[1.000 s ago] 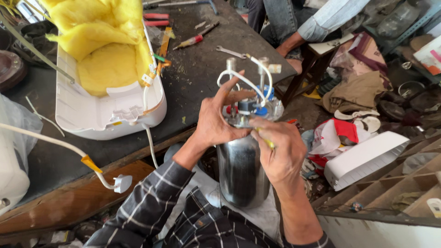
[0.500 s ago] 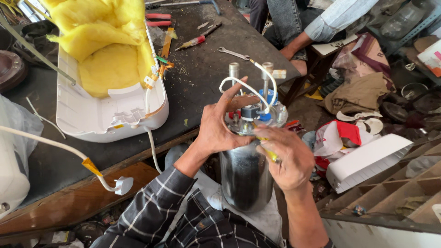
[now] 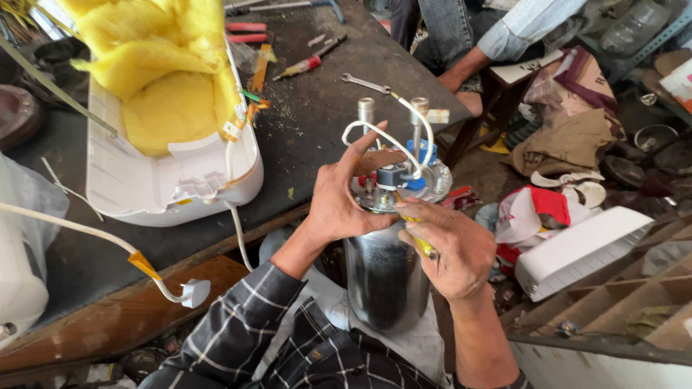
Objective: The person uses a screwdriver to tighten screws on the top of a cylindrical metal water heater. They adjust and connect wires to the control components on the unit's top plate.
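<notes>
Two big things fill the frame: the bench [image 3: 317,130] across the upper left and middle, and on it the white shell [image 3: 180,187] with yellow foam [image 3: 166,86] packed inside. A white cord [image 3: 79,230] with its plug [image 3: 194,293] trails off the bench edge at lower left.

Next in size is the steel tank [image 3: 386,277], upright at centre between my knees, its top plate just under my fingers. The tank is already out of the shell, so that part looks done to me; the fittings on top are still in place: two metal pipes [image 3: 366,112], a blue block [image 3: 422,153], and white wires [image 3: 382,137] looping over them. I judge the work on the plate is under way, not finished.

My left hand [image 3: 339,202] grips the plate's rim, fingers spread and pressed against it, thumb raised toward the wires. My right hand [image 3: 450,248] is closed around a yellow-handled tool [image 3: 422,245], its tip hidden at the plate.

Smaller still: a spanner [image 3: 364,83] and a red-handled screwdriver [image 3: 303,66] lie well apart from me at upper centre.
</notes>
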